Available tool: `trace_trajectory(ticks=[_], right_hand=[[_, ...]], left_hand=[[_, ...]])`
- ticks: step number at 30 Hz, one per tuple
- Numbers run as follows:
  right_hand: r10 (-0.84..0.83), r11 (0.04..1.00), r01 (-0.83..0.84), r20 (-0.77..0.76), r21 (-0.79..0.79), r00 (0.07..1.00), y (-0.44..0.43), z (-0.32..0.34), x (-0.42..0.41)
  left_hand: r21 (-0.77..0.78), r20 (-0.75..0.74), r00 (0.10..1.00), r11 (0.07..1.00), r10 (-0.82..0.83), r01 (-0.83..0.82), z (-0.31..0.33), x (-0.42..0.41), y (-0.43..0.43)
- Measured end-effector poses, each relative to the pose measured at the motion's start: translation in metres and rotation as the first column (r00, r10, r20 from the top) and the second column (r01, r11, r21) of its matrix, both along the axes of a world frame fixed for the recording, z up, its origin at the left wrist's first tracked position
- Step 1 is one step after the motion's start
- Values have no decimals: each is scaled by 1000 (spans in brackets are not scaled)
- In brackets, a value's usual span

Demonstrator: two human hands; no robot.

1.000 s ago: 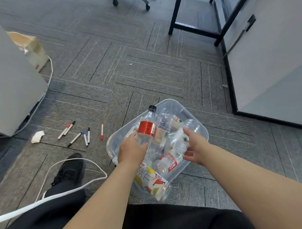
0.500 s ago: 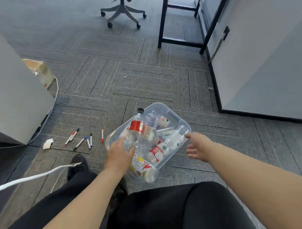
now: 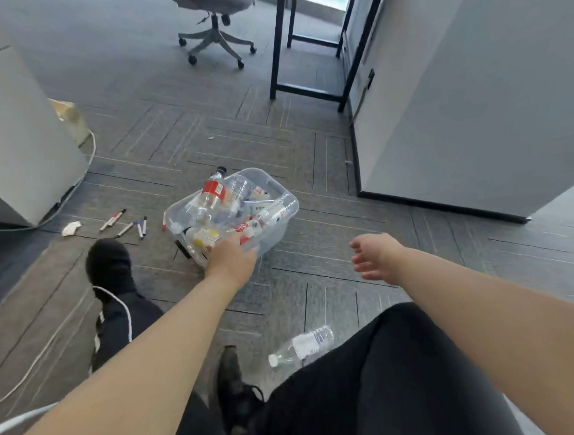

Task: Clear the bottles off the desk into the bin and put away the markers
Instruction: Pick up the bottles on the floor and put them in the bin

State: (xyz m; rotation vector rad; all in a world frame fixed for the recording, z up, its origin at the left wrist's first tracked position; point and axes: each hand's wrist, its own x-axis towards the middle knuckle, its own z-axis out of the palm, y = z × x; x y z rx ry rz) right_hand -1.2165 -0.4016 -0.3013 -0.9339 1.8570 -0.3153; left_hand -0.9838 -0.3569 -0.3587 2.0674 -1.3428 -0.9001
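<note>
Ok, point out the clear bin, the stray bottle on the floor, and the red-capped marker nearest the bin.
clear bin [image 3: 279,188], head view, on its far rim by the handle cutout.
stray bottle [image 3: 304,345], head view, on its white label.
red-capped marker [image 3: 164,221], head view, on its white barrel.

Left hand [image 3: 232,258] reaching forward, fingers curled down; right hand [image 3: 375,255] raised apart, fingers loosely spread, empty.

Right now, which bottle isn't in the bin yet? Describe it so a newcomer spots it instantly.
Start at the clear plastic bin of bottles on the grey carpet. Come toward the camera, past the left hand on its near rim, to the person's black-trousered knee. The stray bottle lies there on its side: clear, white cap, alone on the floor.
</note>
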Motion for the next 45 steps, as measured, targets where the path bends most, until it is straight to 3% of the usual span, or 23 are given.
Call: trace_trajectory(ticks=[4,8,13,17,21,25,26,27,29,33,36,38,40,42,45], right_hand=[[76,997,-74,-63,36,995,46,-27,-48],[276,961,-263,-223,87,935,67,-80,-85],[602,798,-545,-323,256,730,65,-170,-114],[696,717,-642,-318,271,644,41,-242,-100],[813,576,-757,-315,309,490,20,-306,-62],[933,272,-888,-328,372,149,12,-379,-39],[941,241,-882,-322,405,109,14,-396,-41],[939,259,-865,-321,430,122,16,-411,-44],[918,364,-810,-321,460,231,23,-430,-51],[765,631,-630,-227,452,603,17,-422,-62],[570,807,-506,-175,306,803,-20,-386,-59],[399,912,-380,-117,156,910,-55,-351,-46],[222,975,-222,-25,-16,975,-93,-306,-23],[119,979,-114,21,-169,993,-129,-262,4],[102,973,-73,124,-217,987,-176,-202,50]], left_hand=[[68,-1,1000,997,-24,24,-22,-47,38],[182,11,1000,983,-11,8,-59,-83,56],[339,78,997,940,-2,-24,-119,-104,59],[379,106,988,914,110,-143,-163,-88,33],[369,148,981,913,127,-174,-204,-64,30],[452,87,987,877,137,-162,-250,-37,35],[478,68,986,862,155,-168,-261,-33,37],[497,54,985,851,164,-169,-272,-28,39],[529,54,984,830,173,-175,-290,-19,37],[567,48,971,794,234,-219,-295,-5,18],[497,45,965,832,260,-247,-269,3,-12],[407,-5,919,840,394,-359,-243,13,-36],[305,-37,821,789,570,-534,-219,30,-59],[216,-17,744,729,667,-649,-198,50,-77],[196,-3,718,704,696,-682,-178,78,-94]])
